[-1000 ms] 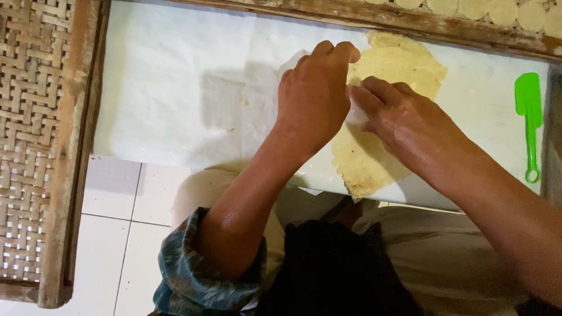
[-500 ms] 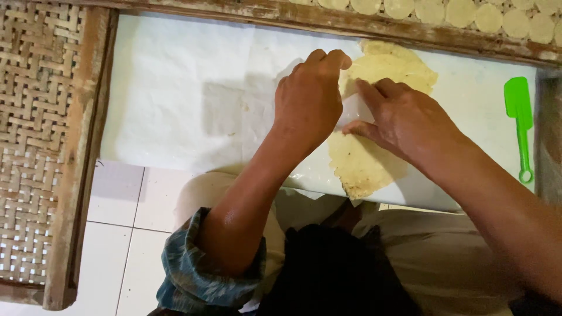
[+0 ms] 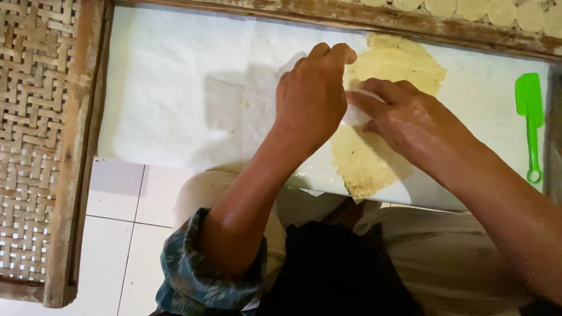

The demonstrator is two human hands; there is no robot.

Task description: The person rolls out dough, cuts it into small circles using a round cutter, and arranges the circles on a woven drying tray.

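One head-worn camera looks steeply down, close above the white sheet [image 3: 175, 88] and lap.

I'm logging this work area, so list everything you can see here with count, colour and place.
dough sheet: one, pale yellow, flat on the white sheet under both hands
white sheet: one, white, spread over the work surface
spatula: one, green, far right on the white sheet
dough rounds: a row, pale yellow, top right beyond the wooden rail
wooden rail: one, brown, along the top
woven tray: one, tan, far left
tiled floor: white, lower left
left hand: one, pressing on the dough sheet
right hand: one, fingers on the dough sheet
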